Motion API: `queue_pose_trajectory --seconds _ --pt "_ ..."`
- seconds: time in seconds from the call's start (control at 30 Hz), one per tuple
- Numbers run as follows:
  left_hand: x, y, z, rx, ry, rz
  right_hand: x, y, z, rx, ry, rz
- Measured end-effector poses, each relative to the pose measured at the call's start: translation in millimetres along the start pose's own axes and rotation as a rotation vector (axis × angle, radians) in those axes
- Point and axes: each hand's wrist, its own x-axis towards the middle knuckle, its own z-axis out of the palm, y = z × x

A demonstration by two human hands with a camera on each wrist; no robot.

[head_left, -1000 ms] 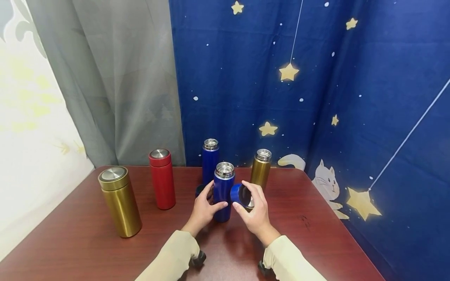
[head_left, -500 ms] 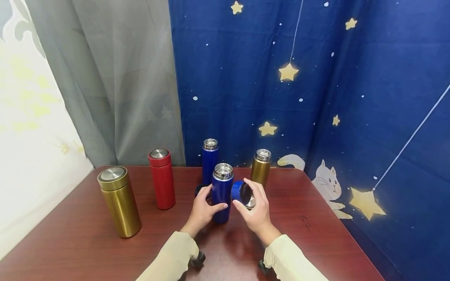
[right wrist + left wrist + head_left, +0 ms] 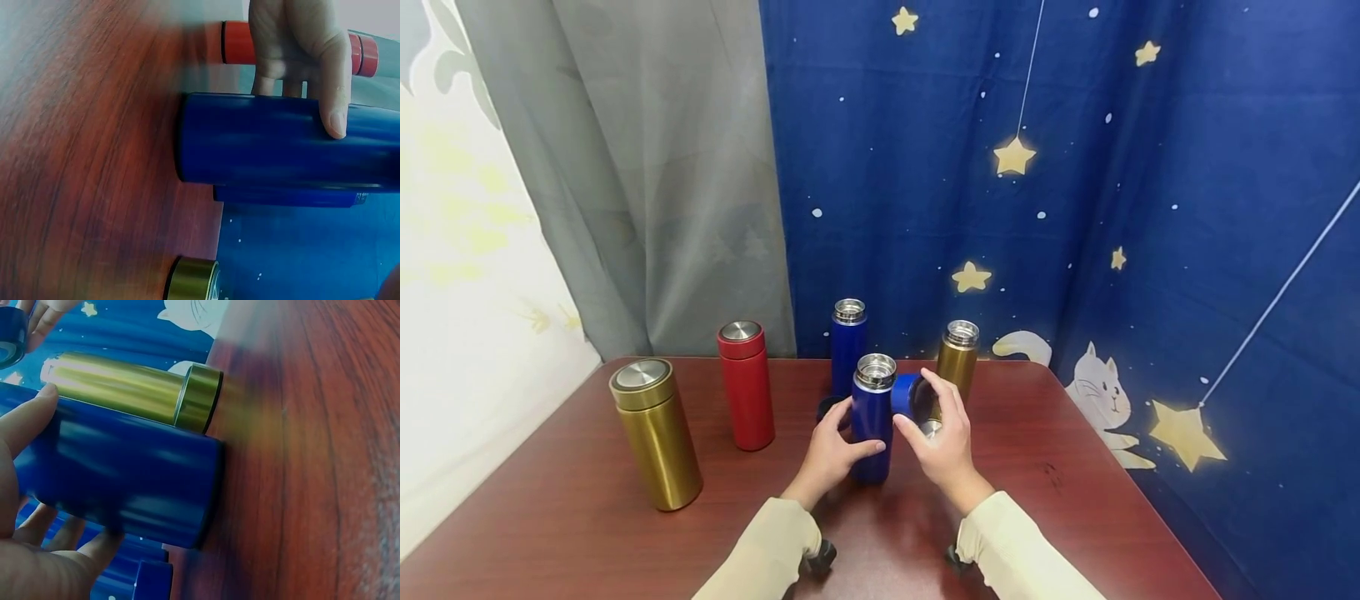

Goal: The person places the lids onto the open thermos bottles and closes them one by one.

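Observation:
In the head view my left hand (image 3: pixel 829 457) grips an uncapped blue thermos bottle (image 3: pixel 871 446) round its middle, thumb across the front. The bottle is upright, its steel mouth bare, its base close over the tabletop. My right hand (image 3: pixel 947 435) holds a blue lid (image 3: pixel 906 395) between thumb and fingers, sideways against the bottle's upper right, with the dark inside facing my palm. The left wrist view shows the bottle's side (image 3: pixel 131 469) and, at top left, the lid (image 3: pixel 11 334). In the right wrist view the left thumb (image 3: pixel 336 106) lies along the bottle.
Behind stand an open blue bottle (image 3: pixel 848 350), a dark blue lid (image 3: pixel 826 406) and an open gold bottle (image 3: pixel 956 367) with its gold lid (image 3: pixel 192 278) before it. Capped red (image 3: pixel 748 400) and gold (image 3: pixel 664 450) bottles stand left on the reddish table (image 3: pixel 550 533).
My right hand has lifted the blue lid slightly, up along the bottle's side. The held bottle has shifted a little left and nearer to me. The other bottles stay where they were.

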Motion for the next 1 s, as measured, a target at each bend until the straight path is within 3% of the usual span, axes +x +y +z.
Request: queue_pose_trajectory --seconds 0.13,0.17,0.33,0.4,0.57,0.67,1.0 --pt "0.4 1.4 -0.2 -0.023 -0.025 -0.011 -2.7 9 5 0.007 0.020 0.028" --pt "-1.8 7.6 -1.4 -0.024 -0.031 -0.007 -0.9 4 5 0.017 0.028 0.034" --pt "-1.8 7.9 -2.8 -0.029 -0.056 -0.005 11.2 -31 1 0.045 0.046 0.069" --pt "0.0 1.6 -2.8 -0.034 -0.062 -0.003 15.9 -39 1 0.050 0.053 0.055" --pt "-2.2 4.0 -5.0 -0.035 -0.077 -0.006 23.1 -41 4 0.052 0.069 -0.008" --pt "-2.6 4.5 -6.1 -0.031 -0.084 -0.001 26.1 -39 7 0.055 0.071 -0.030" --pt "-3.1 4.2 -8.3 -0.017 -0.111 -0.007 25.8 2 15 0.036 0.022 -0.044"
